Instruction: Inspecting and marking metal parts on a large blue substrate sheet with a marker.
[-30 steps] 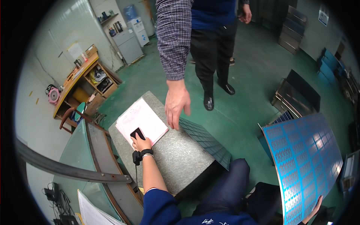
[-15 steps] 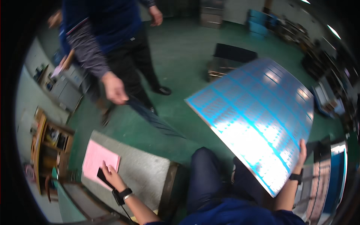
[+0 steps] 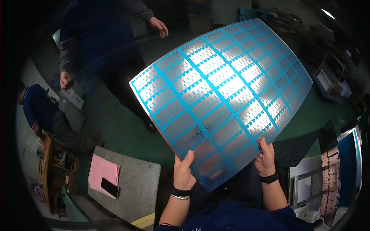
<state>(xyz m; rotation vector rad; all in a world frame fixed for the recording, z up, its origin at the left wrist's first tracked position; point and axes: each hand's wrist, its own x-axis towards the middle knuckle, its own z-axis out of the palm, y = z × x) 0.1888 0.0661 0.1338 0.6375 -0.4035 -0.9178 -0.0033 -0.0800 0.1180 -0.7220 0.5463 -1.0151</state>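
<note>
Far left, one co-worker [image 3: 40, 106] bends near one wooden cabinet [image 3: 47, 150] — its open compartment holds a jumble too dark to sort. A second co-worker [image 3: 104, 50] stands further in. Below, one grey counter [image 3: 140, 181] carries one pink paper stack [image 3: 101, 169], with one black phone [image 3: 110, 187] lying at its corner. Now the centre: one large blue-and-copper panel [image 3: 223, 127], tilted in mid-air, right of the counter. Two hands have it — the left hand [image 3: 183, 174] gripping the near-left edge, the right hand [image 3: 266, 159] clamped on the near-right edge. Far right, one copper-patterned sheet [image 3: 330, 184].
</note>
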